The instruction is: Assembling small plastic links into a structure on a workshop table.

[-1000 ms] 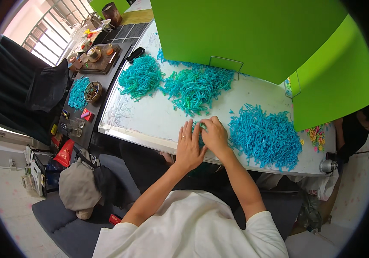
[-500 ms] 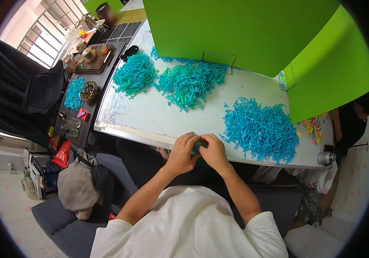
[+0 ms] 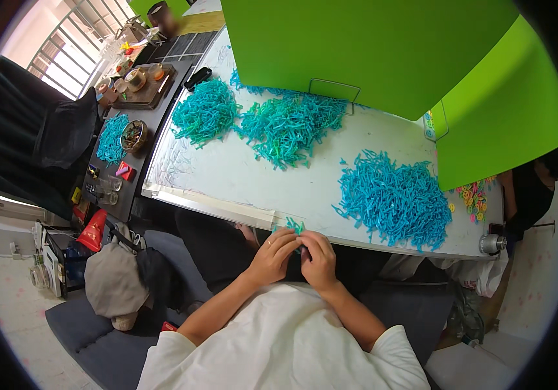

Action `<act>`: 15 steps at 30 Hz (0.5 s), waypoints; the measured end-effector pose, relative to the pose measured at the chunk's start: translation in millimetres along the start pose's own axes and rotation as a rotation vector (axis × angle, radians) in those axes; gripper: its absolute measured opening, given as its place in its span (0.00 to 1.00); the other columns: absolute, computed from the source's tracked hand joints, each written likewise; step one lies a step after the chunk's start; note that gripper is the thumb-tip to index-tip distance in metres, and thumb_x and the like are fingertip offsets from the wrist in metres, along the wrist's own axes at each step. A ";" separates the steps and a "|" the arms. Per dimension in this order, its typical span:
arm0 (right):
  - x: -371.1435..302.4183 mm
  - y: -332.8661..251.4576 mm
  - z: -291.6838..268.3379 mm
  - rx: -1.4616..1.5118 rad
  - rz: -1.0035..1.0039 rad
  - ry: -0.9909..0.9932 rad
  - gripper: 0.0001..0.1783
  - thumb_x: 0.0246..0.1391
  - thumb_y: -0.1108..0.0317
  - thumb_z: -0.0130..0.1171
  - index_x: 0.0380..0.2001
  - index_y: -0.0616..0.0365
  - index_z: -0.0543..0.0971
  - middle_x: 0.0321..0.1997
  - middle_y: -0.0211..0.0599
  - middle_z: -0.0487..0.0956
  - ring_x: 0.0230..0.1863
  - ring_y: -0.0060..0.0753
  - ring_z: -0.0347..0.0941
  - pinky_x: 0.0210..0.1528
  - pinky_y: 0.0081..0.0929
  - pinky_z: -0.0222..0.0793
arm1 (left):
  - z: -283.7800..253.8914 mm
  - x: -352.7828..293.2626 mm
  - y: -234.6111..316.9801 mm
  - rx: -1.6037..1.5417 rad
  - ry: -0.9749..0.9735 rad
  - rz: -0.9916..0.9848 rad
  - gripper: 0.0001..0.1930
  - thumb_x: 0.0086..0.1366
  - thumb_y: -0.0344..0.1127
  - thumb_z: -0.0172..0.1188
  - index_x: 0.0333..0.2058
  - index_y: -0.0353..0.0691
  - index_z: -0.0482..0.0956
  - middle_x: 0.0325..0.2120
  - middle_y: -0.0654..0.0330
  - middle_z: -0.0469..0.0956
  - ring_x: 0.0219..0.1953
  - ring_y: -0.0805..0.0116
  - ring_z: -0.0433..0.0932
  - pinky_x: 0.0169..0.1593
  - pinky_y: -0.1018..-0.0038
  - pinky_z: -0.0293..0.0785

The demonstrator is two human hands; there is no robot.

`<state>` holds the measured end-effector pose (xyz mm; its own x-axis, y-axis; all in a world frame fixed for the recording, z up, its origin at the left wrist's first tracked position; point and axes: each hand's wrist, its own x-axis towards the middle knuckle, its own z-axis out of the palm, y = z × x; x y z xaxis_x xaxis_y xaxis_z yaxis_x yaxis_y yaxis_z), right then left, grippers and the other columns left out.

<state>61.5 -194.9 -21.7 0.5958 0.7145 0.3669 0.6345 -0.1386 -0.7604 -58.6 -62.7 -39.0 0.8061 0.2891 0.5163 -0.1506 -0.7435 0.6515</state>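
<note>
A small bunch of thin, short green-teal strips (image 3: 296,225), pointing various ways; it shows at the near edge of the table (image 3: 227,175), about midway along; its lower part is hidden.

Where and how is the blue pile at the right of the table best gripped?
Probably by pinching loose strips at the left edge of the blue pile, coming from its left: the strips thin out there, while a green panel stands at its right.

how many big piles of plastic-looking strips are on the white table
3: the blue-green left pile, the blue-green middle pile and the bluer right pile. Loose strips also show along the green panel's lower edge, so more may be hidden behind it.
</note>
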 end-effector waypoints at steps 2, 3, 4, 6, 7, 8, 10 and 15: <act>-6.7 4.3 -1.7 0.008 -0.062 0.002 0.21 0.47 0.88 0.64 0.45 0.61 0.83 0.52 0.45 0.84 0.55 0.54 0.82 0.58 0.45 0.80 | -2.3 -5.7 4.2 0.001 -0.006 0.006 0.32 0.52 0.14 0.64 0.59 0.37 0.78 0.54 0.47 0.81 0.60 0.39 0.80 0.64 0.49 0.77; -8.8 6.1 -2.0 0.013 -0.093 0.003 0.20 0.47 0.89 0.63 0.44 0.62 0.83 0.52 0.45 0.84 0.55 0.54 0.82 0.59 0.45 0.80 | -4.1 -7.5 4.6 0.002 -0.009 0.011 0.32 0.52 0.15 0.64 0.59 0.37 0.78 0.54 0.47 0.81 0.59 0.38 0.80 0.64 0.49 0.78; -10.3 7.0 -1.9 0.015 -0.093 0.003 0.20 0.47 0.89 0.63 0.44 0.62 0.83 0.52 0.45 0.84 0.55 0.54 0.82 0.59 0.45 0.80 | -6.9 -7.3 4.9 0.004 -0.009 0.010 0.32 0.52 0.15 0.64 0.59 0.37 0.78 0.54 0.47 0.81 0.59 0.38 0.80 0.64 0.49 0.78; -12.0 8.2 -2.1 0.052 -0.153 0.000 0.19 0.45 0.90 0.65 0.41 0.62 0.85 0.50 0.45 0.85 0.53 0.53 0.84 0.57 0.43 0.82 | -11.8 -5.3 4.4 0.119 0.024 0.004 0.33 0.52 0.19 0.66 0.60 0.38 0.78 0.58 0.47 0.79 0.64 0.38 0.77 0.68 0.49 0.74; -11.2 9.3 -3.5 0.054 -0.152 0.000 0.19 0.45 0.90 0.65 0.41 0.62 0.85 0.50 0.45 0.85 0.53 0.53 0.84 0.57 0.43 0.82 | -14.1 3.1 8.3 0.120 0.023 0.003 0.33 0.52 0.19 0.66 0.60 0.38 0.78 0.58 0.47 0.79 0.64 0.38 0.77 0.68 0.49 0.74; -9.7 10.2 -6.0 0.026 -0.175 0.011 0.20 0.45 0.88 0.66 0.43 0.61 0.85 0.50 0.43 0.85 0.54 0.53 0.83 0.58 0.44 0.81 | -16.6 16.3 14.5 0.171 0.013 -0.079 0.33 0.52 0.21 0.67 0.61 0.39 0.78 0.60 0.47 0.78 0.66 0.38 0.74 0.69 0.49 0.71; 0.0 6.2 -10.8 -0.002 -0.197 0.025 0.21 0.45 0.86 0.68 0.45 0.60 0.84 0.51 0.42 0.85 0.54 0.53 0.82 0.59 0.46 0.79 | -19.3 28.9 10.1 0.212 -0.103 -0.200 0.36 0.52 0.27 0.71 0.63 0.40 0.77 0.66 0.49 0.74 0.71 0.41 0.68 0.74 0.48 0.64; 28.9 2.9 -13.1 -0.268 -0.039 -0.095 0.26 0.47 0.73 0.73 0.53 0.55 0.82 0.57 0.36 0.82 0.59 0.48 0.74 0.61 0.47 0.68 | -18.3 40.4 -2.4 0.273 -0.147 -0.124 0.29 0.55 0.25 0.69 0.58 0.39 0.80 0.59 0.54 0.80 0.64 0.48 0.76 0.69 0.51 0.70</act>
<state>87.0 -183.6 -6.3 0.5278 0.7818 0.3319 0.7710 -0.2772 -0.5733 -36.1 -38.2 -9.6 0.8854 0.3126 0.3440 0.0969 -0.8480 0.5211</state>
